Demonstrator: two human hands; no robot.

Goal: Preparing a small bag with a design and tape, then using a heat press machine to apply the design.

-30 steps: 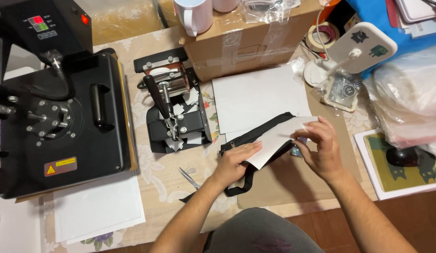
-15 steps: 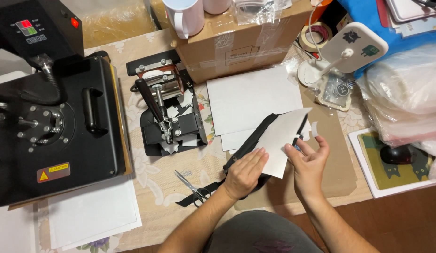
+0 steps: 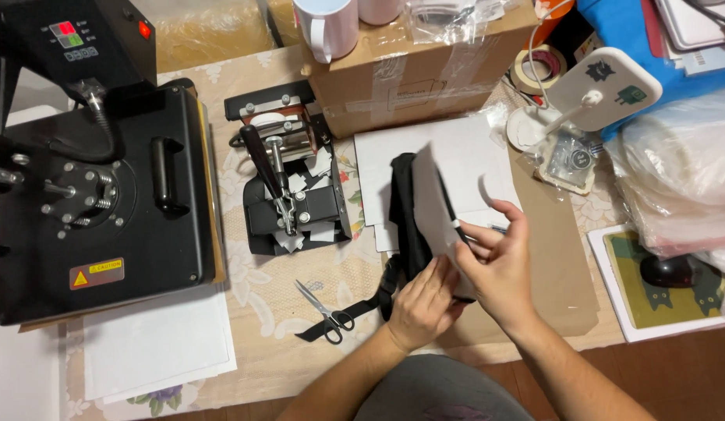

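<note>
The left hand point(image 3: 421, 304) presses flat on the black fabric strap point(image 3: 409, 226) while the right hand point(image 3: 495, 261) pinches the white paper sheet point(image 3: 440, 195), still unaligned over it.

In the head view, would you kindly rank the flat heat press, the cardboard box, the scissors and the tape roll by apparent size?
1. Flat heat press
2. Cardboard box, partly cut off by the frame
3. Scissors
4. Tape roll, close to the scissors, so unsure
</note>
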